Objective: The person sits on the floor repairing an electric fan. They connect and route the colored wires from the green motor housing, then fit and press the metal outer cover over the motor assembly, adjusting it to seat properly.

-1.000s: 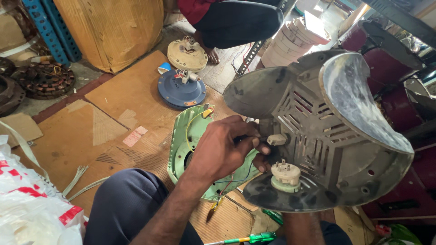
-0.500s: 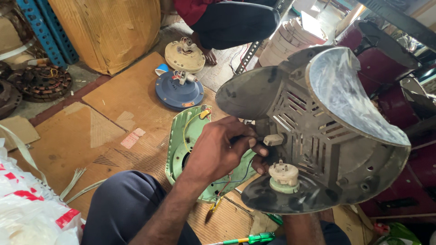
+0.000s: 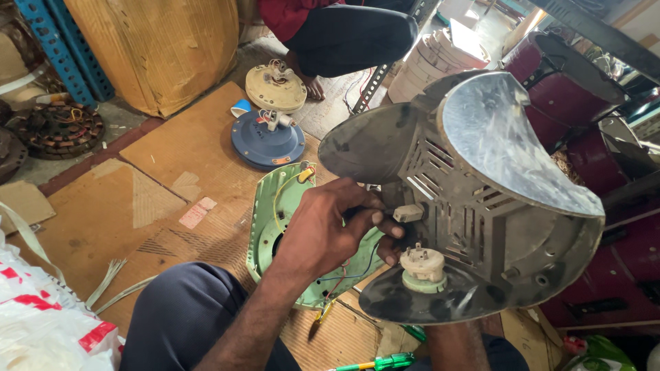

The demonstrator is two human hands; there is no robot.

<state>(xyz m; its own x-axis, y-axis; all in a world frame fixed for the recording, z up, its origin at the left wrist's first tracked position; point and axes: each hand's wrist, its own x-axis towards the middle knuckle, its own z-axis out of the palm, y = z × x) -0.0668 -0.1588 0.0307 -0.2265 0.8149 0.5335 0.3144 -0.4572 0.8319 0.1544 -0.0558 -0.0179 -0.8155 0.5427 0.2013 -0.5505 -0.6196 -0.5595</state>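
Observation:
A grey metal fan blade assembly (image 3: 481, 199) with a slotted hub is held up in front of me. My left hand (image 3: 330, 230) reaches to the hub, fingers pinched on a short dark stem carrying a small beige part (image 3: 408, 213). Just below it a round beige and green capped piece (image 3: 423, 266) sits on the lower blade. My right forearm (image 3: 447, 347) rises from the bottom edge and goes under the blades, where the hand is hidden. A pale green fan housing (image 3: 275, 213) with loose wires lies on the cardboard under my left hand.
A blue round motor cover (image 3: 268, 141) and a cream one (image 3: 276, 88) lie on the cardboard floor. Another person's leg (image 3: 350, 41) is behind them. Dark red cylinders (image 3: 570, 82) stand at right, a green-handled screwdriver (image 3: 385, 361) lies below, and a white sack (image 3: 34, 323) sits at left.
The blade assembly has shifted a little up and to the left in view. My left hand stays pinched at the hub.

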